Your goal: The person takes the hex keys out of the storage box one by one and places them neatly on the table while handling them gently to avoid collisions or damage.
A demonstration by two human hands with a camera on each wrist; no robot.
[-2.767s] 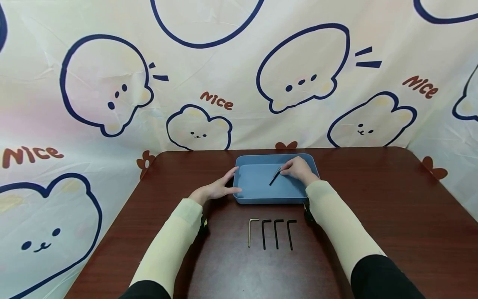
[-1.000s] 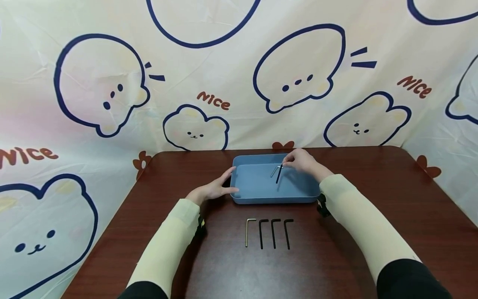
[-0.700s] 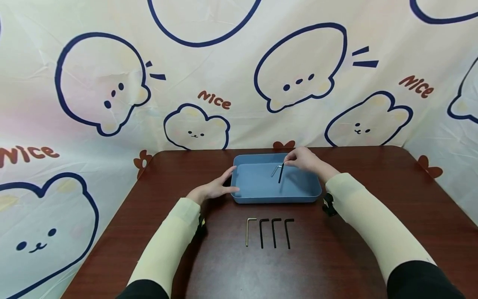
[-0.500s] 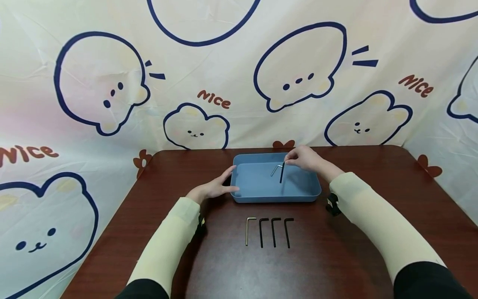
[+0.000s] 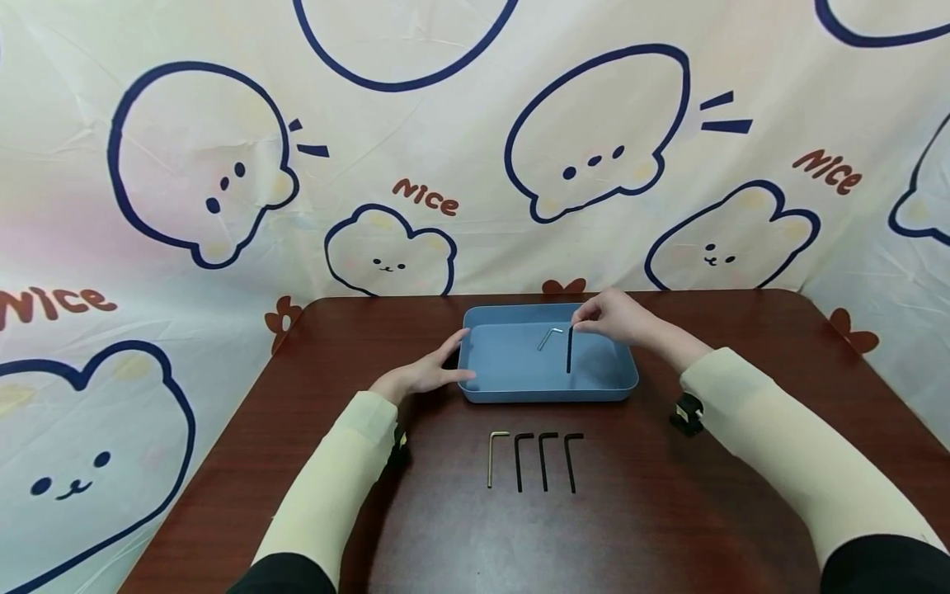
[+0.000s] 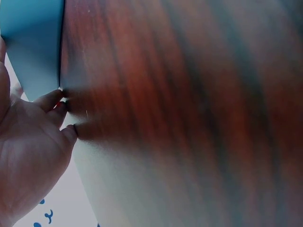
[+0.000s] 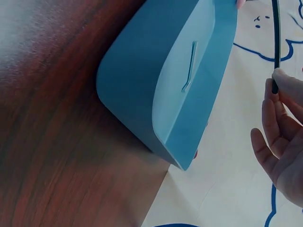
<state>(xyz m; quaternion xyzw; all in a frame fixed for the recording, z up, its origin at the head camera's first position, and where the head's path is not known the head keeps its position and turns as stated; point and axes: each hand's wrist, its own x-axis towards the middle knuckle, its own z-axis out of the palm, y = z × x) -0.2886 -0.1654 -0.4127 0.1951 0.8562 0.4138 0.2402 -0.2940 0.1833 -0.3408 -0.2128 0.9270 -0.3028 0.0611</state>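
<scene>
My right hand pinches one end of a black hex key over the right half of the blue tray; the key hangs nearly upright. In the right wrist view, thumb and fingertips of the right hand grip that black hex key, its short arm not distinguishable. On the tray floor, left of the held key, lies a silver hex key. My left hand rests at the tray's left end, thumb and fingers spread fairly straight; the left wrist view shows its fingertips down by the tray wall.
Nearer me on the brown table, a brass-coloured hex key and three black hex keys lie in a row, short arms at the top pointing right. A patterned cloth hangs behind the table.
Still pinching the black hex key, my right hand has risen and moved right. The key has gone from slanted to nearly upright, away from the silver one. My left hand stays put.
</scene>
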